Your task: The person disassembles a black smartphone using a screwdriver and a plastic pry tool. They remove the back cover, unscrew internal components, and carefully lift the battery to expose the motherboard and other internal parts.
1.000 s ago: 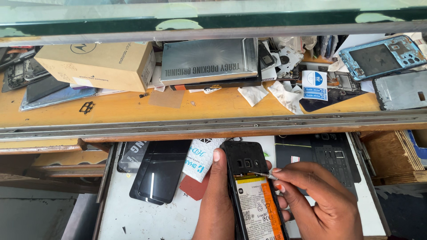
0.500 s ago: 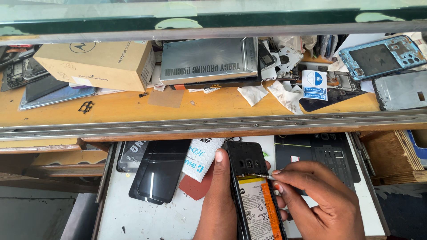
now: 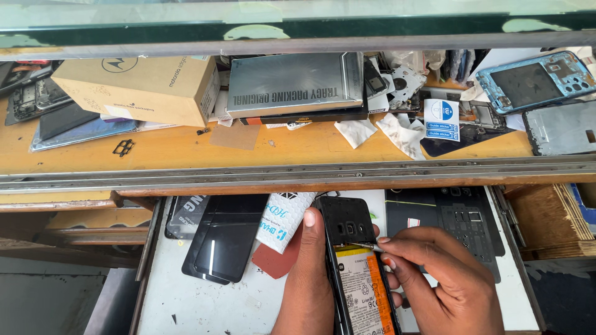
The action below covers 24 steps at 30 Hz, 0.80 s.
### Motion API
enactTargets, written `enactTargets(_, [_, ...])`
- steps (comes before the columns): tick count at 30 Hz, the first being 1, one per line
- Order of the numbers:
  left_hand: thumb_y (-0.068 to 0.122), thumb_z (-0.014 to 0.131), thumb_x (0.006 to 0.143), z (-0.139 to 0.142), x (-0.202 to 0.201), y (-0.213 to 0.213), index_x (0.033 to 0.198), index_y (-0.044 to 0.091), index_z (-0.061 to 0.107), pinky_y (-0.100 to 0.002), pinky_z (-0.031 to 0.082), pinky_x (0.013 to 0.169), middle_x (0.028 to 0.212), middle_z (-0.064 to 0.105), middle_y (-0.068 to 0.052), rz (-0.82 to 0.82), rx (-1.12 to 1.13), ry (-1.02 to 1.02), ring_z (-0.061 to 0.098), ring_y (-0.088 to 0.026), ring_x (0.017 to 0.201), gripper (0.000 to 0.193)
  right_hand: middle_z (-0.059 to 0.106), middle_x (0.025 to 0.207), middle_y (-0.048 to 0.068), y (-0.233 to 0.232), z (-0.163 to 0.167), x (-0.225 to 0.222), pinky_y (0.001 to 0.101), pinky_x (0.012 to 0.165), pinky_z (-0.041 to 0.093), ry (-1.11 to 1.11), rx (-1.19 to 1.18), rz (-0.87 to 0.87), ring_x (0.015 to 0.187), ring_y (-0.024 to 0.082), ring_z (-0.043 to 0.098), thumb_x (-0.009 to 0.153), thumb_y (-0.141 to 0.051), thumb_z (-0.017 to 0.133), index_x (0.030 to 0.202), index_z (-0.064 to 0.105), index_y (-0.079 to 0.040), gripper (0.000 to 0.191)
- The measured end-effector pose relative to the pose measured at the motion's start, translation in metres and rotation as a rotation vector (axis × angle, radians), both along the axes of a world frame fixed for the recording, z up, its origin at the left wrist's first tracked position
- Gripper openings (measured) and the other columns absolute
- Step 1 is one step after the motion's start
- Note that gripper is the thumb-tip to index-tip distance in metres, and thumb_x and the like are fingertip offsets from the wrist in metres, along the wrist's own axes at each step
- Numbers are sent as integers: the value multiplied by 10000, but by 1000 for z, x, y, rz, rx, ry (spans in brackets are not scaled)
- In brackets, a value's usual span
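An opened black phone (image 3: 357,260) with its back cover off lies at the bottom centre, showing a white and orange battery (image 3: 366,291). My left hand (image 3: 307,279) grips the phone along its left edge, thumb pointing up. My right hand (image 3: 450,288) pinches a thin metal tool (image 3: 370,247), whose tip touches the phone just above the battery. Both rest over a white work surface (image 3: 198,304).
A black phone screen (image 3: 223,239), a white packet (image 3: 284,220) and a dark red patch (image 3: 276,260) lie left of the phone; a black mat (image 3: 453,217) lies to the right. The wooden shelf (image 3: 186,149) above holds a cardboard box (image 3: 143,87), grey box (image 3: 292,84), blue phone frame (image 3: 537,77).
The tool tip has shifted slightly along the phone's upper part above the battery. My left hand keeps its hold.
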<state>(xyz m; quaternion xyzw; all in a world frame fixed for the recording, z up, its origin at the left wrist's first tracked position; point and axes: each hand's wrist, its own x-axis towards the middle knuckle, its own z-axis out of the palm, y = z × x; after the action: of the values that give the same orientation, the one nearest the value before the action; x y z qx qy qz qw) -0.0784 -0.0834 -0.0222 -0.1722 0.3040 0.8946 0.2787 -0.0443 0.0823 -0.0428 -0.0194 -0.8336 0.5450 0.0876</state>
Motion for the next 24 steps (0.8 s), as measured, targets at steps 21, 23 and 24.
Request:
enactTargets(21, [827, 366, 834, 37, -15, -15, 1069, -2, 638, -394, 560, 551, 802, 630, -108, 377, -278, -177, 640, -226, 659, 903, 717, 1058, 134, -1, 8, -15, 321, 669, 651, -367, 1, -144, 930, 195, 758, 925, 39, 615, 1290, 700, -96, 398])
enactTargets(23, [820, 408, 822, 38, -16, -15, 1066, 3, 634, -389, 549, 555, 797, 611, -105, 394, -285, -163, 618, -226, 661, 881, 730, 1054, 146, -5, 1, -15, 333, 668, 667, -521, 39, -144, 927, 212, 769, 953, 3, 630, 1275, 727, -103, 352])
enactTargets(24, [816, 428, 815, 37, -15, -14, 1064, 6, 631, -386, 544, 557, 794, 601, -103, 404, -289, -156, 608, -227, 663, 871, 747, 1066, 154, -7, -2, -15, 331, 679, 668, -568, 30, -149, 926, 221, 797, 960, -17, 638, 1268, 747, -97, 336])
